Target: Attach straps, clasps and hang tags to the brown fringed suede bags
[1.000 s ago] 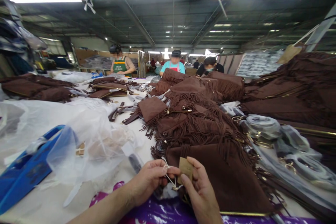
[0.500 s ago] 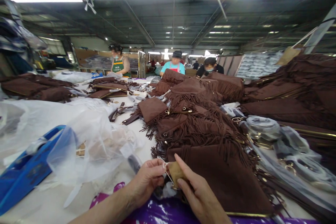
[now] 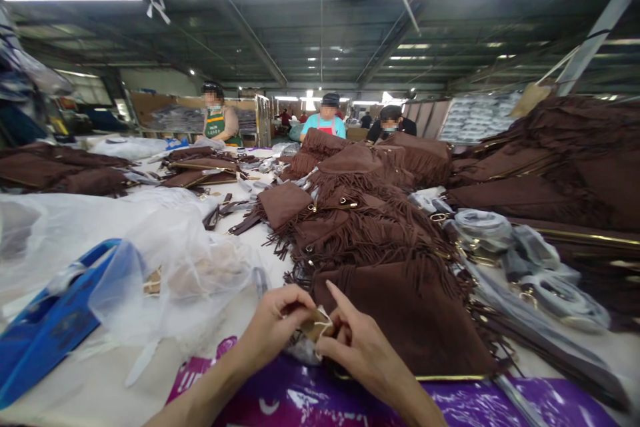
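Both hands meet low in the middle of the view, pinching a small tan paper tag [image 3: 315,324] between them; the left hand [image 3: 273,330] has its fingers curled tight on the tag's left side, and the right hand [image 3: 363,350] grips the right side with one finger sticking up; a thin white string [image 3: 324,328] loops at the tag; the tag sits just at the near corner of a brown fringed bag [image 3: 410,320], which lies flat on the table [image 3: 95,387]; behind it more brown fringed bags [image 3: 360,220] are piled up, blocking the far side of the table; to the left lie clear plastic bags [image 3: 175,267] and a blue plastic thing [image 3: 45,327]; to the right lie grey wrapped straps [image 3: 520,253]; a shiny purple sheet [image 3: 310,403] with white letters lies under the arms, but the letters are cut off and cannot be read; far back, three people [image 3: 325,121] stand at the table; writing on the tag is too small to read.
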### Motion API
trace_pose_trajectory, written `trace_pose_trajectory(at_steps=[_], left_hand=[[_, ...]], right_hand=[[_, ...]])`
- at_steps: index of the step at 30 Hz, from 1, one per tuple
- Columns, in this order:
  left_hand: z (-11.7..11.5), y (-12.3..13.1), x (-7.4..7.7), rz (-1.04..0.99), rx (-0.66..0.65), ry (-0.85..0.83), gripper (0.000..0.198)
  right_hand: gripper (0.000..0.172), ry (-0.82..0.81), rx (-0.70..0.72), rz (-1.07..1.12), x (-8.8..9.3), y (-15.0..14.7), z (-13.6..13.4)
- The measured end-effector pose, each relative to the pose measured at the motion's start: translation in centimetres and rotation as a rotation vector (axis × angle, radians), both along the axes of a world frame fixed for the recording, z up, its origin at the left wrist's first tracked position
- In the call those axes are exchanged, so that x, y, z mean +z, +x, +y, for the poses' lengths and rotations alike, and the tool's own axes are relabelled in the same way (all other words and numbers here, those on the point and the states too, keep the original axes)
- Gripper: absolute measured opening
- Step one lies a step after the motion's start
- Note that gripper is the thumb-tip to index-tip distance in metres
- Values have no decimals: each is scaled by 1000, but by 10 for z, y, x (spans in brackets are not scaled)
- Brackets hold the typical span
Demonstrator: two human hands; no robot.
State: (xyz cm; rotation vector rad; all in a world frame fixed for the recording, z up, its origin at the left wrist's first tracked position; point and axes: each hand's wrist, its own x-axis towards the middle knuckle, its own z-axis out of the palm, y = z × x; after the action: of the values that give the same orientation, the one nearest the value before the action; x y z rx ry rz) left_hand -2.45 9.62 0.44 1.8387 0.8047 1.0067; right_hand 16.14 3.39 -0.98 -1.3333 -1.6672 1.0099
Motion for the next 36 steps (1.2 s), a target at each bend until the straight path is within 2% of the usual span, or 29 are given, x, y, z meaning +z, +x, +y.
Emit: trace_pose_trajectory(at_steps=[4,6,7,9,11,12,14,16,20,22,26,28,31,36], left_hand=[[17,-17,8,-190,363,89,7],[12,-23,17,-302,472,124,11],[7,-25,21,-324,476,130,13],[-7,-32,28,-273,358,106,13],[-18,-40,30,-111,77,40,18],[-19,-43,29,-10,-44,51,24],[-18,-44,21,209,-133,153,31],[-12,-37,8,404,-112,307,36],[1,-13,-17,672,-112,538,20],[7,-5,-20,777,-92,594,26],[13,-1,-9,954,-8,683,36],[13,-1,-6,1008,27,730,42],[11,0,-10,1059,5,778,51],[8,3,-24,1056,3,856,38]], right_hand=[[89,112,3,-132,-14,11,-19],[81,245,-41,-275,-16,14,-27],[72,313,-83,-359,-17,15,-30],[44,426,-178,-547,-16,16,-33],[21,497,-241,-715,-15,16,-33],[17,518,-260,-767,-15,15,-32],[14,536,-301,-813,-13,11,-29],[12,530,-345,-819,-11,4,-26],[12,537,-357,-799,-7,-8,-21],[15,532,-324,-762,-6,-8,-22],[34,444,-329,-668,-11,14,-34],[47,423,-313,-692,-20,34,-42],[63,457,-322,-834,-42,65,-44],[56,568,-290,-982,-82,102,-38]])
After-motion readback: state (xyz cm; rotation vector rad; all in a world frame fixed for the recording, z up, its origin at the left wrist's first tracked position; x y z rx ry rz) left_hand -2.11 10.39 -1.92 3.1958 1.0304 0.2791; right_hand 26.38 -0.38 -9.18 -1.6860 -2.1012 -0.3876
